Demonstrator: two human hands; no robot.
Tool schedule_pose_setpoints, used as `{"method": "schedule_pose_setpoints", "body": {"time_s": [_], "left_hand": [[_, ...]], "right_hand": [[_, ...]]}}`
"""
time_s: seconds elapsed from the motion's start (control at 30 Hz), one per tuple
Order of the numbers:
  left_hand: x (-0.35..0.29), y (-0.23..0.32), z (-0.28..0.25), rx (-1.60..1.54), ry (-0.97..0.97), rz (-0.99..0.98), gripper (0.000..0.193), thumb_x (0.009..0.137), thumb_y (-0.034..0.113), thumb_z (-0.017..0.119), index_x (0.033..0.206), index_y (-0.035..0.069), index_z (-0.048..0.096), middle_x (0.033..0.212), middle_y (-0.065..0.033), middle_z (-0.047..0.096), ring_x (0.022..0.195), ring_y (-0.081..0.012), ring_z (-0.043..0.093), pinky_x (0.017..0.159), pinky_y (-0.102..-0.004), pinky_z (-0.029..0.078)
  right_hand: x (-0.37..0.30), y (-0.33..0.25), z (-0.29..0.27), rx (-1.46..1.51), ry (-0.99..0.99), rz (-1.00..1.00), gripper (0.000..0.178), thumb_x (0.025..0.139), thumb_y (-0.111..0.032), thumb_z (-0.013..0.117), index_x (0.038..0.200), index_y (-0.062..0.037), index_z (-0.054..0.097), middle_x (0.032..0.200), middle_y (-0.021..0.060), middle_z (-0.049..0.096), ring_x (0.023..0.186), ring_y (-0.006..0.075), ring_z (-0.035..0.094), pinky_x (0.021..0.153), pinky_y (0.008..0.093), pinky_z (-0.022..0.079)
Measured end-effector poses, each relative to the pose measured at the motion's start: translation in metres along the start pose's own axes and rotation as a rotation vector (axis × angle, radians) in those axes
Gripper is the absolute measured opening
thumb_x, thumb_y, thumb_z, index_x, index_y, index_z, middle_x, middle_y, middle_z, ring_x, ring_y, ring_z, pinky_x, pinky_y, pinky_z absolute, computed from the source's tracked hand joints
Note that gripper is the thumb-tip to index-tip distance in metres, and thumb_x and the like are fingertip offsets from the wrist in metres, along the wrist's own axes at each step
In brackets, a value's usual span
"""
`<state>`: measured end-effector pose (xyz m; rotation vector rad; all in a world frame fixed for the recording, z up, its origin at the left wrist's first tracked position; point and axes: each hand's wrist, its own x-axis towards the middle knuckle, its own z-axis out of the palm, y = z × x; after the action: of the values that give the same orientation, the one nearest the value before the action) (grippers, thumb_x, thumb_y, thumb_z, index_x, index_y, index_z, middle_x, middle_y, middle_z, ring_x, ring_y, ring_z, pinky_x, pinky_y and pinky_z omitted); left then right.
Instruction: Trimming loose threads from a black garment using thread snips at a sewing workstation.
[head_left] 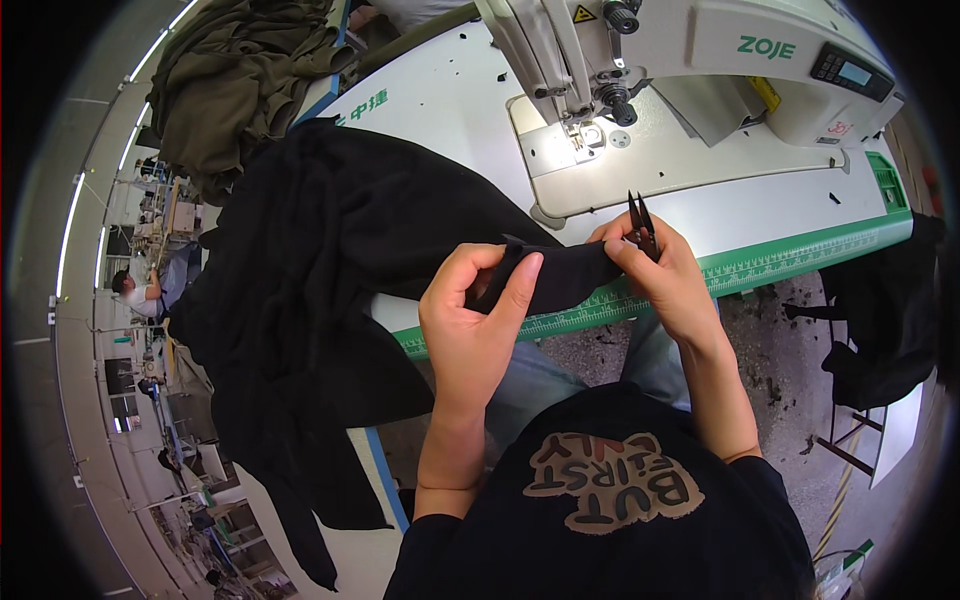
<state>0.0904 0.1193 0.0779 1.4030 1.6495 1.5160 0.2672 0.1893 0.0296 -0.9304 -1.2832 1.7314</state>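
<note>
A black fabric garment [350, 210] lies spread over the left part of the sewing table and hangs off its near edge. A narrow band of it is stretched between my hands above the green ruler edge. My left hand [475, 315] pinches the band's left end, thumb on the near side. Fingers and thumb of my right hand [665, 270] grip the band's other end. Tucked in that same hand are dark thread snips [643, 220], their pointed blades sticking up beyond the fingers.
A white sewing machine [720, 50] stands at the far side, its needle area lit. The table's green ruler edge [760, 263] runs along the front. Olive fabric [240, 80] is piled at far left, black cloth [885, 320] hangs at right. A person [145, 288] sits in the left background.
</note>
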Motion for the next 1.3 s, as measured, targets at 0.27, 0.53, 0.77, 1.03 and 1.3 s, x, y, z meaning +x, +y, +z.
{"method": "schedule_pose_setpoints", "body": {"time_s": [0.27, 0.53, 0.77, 1.03, 1.3], "left_hand": [[-0.002, -0.002, -0.002, -0.059, -0.025, -0.031, 0.012, 0.084, 0.004, 0.071, 0.082, -0.001, 0.061, 0.071, 0.004, 0.056, 0.064, -0.0006, 0.046, 0.058, -0.0158, 0.037], [0.001, -0.002, -0.002, -0.12, -0.025, -0.07, 0.01, 0.087, 0.005, 0.068, 0.082, 0.0, 0.061, 0.068, 0.0066, 0.053, 0.061, 0.0013, 0.043, 0.056, -0.015, 0.033], [0.007, -0.007, -0.009, -0.24, -0.023, -0.175, 0.01, 0.09, 0.009, 0.065, 0.086, 0.0, 0.062, 0.069, 0.0082, 0.051, 0.061, 0.0021, 0.041, 0.055, -0.0146, 0.031], [0.004, -0.007, -0.009, -0.331, -0.038, -0.241, 0.011, 0.092, 0.008, 0.061, 0.093, -0.002, 0.064, 0.079, 0.0043, 0.061, 0.07, 0.0004, 0.051, 0.064, -0.0145, 0.04], [0.013, -0.002, -0.006, -0.278, -0.154, -0.214, 0.013, 0.09, 0.005, 0.061, 0.1, -0.002, 0.064, 0.088, 0.0009, 0.064, 0.075, -0.0014, 0.055, 0.069, -0.016, 0.043]], "right_hand": [[-0.001, 0.002, 0.0, 0.002, -0.002, -0.003, 0.011, 0.088, -0.019, 0.059, 0.089, -0.0091, 0.055, 0.093, -0.0002, 0.063, 0.058, 0.0002, 0.038, 0.049, 0.017, 0.027], [0.0, 0.001, -0.001, 0.009, -0.015, 0.003, 0.01, 0.088, -0.019, 0.059, 0.089, -0.0093, 0.056, 0.092, 0.0004, 0.064, 0.058, 0.0002, 0.038, 0.049, 0.0169, 0.027], [0.002, 0.0, 0.0, 0.004, -0.035, 0.0, 0.013, 0.088, -0.021, 0.06, 0.087, -0.0089, 0.056, 0.092, -0.0015, 0.063, 0.061, 0.0003, 0.039, 0.053, 0.0172, 0.028], [-0.001, 0.004, -0.001, -0.007, -0.011, -0.001, 0.014, 0.087, -0.021, 0.06, 0.087, -0.0081, 0.057, 0.09, -0.0023, 0.061, 0.063, 0.001, 0.04, 0.054, 0.0176, 0.029], [0.009, -0.001, -0.006, -0.061, -0.016, -0.015, 0.013, 0.087, -0.017, 0.061, 0.089, -0.0041, 0.059, 0.088, -0.0015, 0.06, 0.072, 0.0042, 0.048, 0.062, 0.0189, 0.037]]}}
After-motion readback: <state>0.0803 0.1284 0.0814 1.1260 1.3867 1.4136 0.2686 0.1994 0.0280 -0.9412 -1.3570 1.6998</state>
